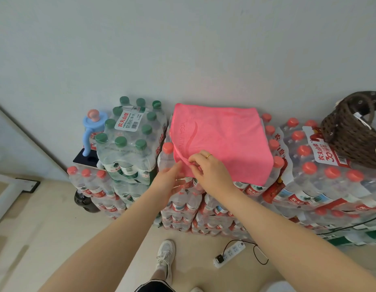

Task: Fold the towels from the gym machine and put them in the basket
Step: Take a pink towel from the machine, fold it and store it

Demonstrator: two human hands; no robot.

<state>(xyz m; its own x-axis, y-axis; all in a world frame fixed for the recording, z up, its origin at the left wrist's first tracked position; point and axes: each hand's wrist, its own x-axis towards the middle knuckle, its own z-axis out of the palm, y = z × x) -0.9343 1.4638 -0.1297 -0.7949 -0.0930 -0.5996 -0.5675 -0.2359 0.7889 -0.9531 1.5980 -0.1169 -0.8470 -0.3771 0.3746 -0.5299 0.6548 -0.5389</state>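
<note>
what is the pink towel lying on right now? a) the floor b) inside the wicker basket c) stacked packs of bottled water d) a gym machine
c: the pink towel lies spread across the stacked packs of bottled water, while the wicker basket sits off to the right.

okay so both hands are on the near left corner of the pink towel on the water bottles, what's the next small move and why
Probably carry that pinched corner across to the right, folding the pink towel in half. Both the left hand and right hand grip it, it lies mostly flat, and the basket waits to the right.
</note>
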